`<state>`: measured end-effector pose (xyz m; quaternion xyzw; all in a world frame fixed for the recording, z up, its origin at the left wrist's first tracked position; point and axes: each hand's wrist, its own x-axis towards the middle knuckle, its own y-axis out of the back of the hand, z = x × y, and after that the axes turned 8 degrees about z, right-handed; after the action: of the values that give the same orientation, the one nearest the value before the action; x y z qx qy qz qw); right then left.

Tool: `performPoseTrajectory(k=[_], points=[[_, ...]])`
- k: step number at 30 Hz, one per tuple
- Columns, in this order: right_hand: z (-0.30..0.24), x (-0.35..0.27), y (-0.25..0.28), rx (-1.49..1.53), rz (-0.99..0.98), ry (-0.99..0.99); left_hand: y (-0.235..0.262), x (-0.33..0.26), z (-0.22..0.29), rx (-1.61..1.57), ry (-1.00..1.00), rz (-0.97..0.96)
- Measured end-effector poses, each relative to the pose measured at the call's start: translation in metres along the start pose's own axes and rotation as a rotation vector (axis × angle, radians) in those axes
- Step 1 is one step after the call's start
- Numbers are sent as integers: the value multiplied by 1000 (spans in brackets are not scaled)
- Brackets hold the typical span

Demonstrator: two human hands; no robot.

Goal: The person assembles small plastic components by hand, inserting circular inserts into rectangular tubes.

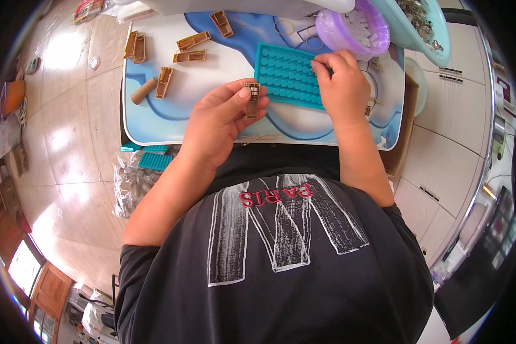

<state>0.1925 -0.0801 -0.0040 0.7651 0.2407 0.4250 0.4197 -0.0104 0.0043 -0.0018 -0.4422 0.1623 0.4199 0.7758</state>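
Brown case (253,105) sits gripped in your left hand (218,116) by the teal tray's (286,74) near-left corner, while your right hand (345,86), its grasp unclear, seems to be picking at the far-right side, which calls for holding the case steady.

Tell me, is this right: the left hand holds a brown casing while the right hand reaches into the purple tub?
Not quite: the head view shows the right hand at the teal tray, not in the purple tub. The left hand does hold a brown casing.
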Motion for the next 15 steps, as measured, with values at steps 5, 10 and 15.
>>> performPoseTrajectory(k=[5, 10, 15], points=[[-18, 0, 4, 323, -24, 45, -2, -2, 0, -4, -1, 12], [-53, -10, 3, 567, -24, 256, 2, 1, -1, -19, 2, -23], [-59, -14, -1, 584, -39, 323, 3, 1, -2, -30, -14, -68]])
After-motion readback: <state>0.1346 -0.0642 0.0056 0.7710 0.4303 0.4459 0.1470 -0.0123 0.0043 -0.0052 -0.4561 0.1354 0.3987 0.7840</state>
